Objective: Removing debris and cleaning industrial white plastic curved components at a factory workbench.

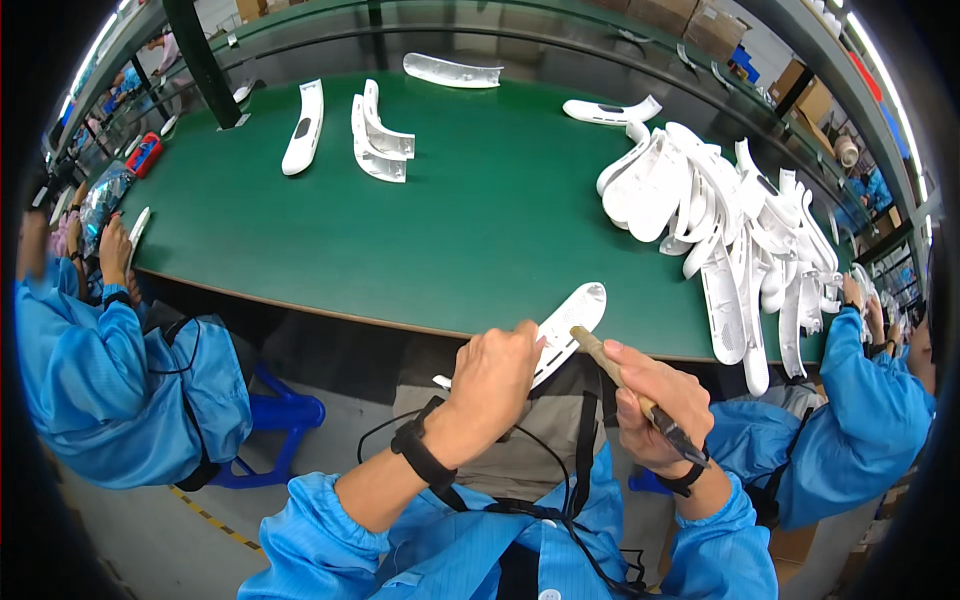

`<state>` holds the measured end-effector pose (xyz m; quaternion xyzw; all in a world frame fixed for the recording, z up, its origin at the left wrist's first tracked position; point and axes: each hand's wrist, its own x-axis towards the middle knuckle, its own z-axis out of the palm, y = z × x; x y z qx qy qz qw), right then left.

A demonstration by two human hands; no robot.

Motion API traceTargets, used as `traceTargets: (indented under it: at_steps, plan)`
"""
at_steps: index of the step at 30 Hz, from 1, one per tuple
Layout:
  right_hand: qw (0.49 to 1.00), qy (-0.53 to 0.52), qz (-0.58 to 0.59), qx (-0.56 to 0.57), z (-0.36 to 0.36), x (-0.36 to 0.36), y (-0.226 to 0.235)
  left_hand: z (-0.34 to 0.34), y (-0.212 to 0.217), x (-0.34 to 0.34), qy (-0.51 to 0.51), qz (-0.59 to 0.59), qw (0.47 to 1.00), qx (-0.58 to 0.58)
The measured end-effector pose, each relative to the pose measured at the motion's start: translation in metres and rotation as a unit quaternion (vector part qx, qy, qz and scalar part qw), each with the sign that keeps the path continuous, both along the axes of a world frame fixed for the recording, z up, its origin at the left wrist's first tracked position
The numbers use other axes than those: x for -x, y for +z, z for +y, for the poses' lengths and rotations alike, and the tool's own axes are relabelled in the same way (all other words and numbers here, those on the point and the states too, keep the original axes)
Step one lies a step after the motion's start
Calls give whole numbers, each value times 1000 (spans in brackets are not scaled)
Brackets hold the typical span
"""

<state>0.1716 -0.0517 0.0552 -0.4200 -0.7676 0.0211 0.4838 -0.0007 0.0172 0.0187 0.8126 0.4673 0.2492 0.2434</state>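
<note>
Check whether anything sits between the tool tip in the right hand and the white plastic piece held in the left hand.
Nothing visible does. The right hand holds a thin wooden-handled tool whose tip meets the long white plastic shell that the left hand grips at the green table's edge. No other part lies between them.

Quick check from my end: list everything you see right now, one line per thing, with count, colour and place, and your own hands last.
held shell: one, white, perforated, at the table's near edge
brush: one, tan handle, tip against the held shell
shell pile: many, white, on the table's right side
loose shells: about five, white, far side of the table
table: one, green top
red item: one, far left edge
co-workers: two, blue coats, one at each side
blue stool: one, lower left
left hand: grips the held shell
right hand: grips the brush
</note>
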Motion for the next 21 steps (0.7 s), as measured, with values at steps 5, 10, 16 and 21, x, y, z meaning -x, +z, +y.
traceTargets:
  at_steps: [5, 10, 16, 21]
  plan:
    - [999, 5, 2, 34, 14, -10, -28, 3, -3, -4, 4, 0, 1000, -11]
    - [997, 4, 66, 36, 3, 3, -2, 3, 0, 0, -6, -8, 1000, -8]
    - [993, -18, 91, 67, 12, -1, -10, 6, -9, -2, -6, -42, 999, -2]
    - [991, -22, 76, 108, 14, 2, -22, -1, -7, -2, -5, -23, 1000, 0]
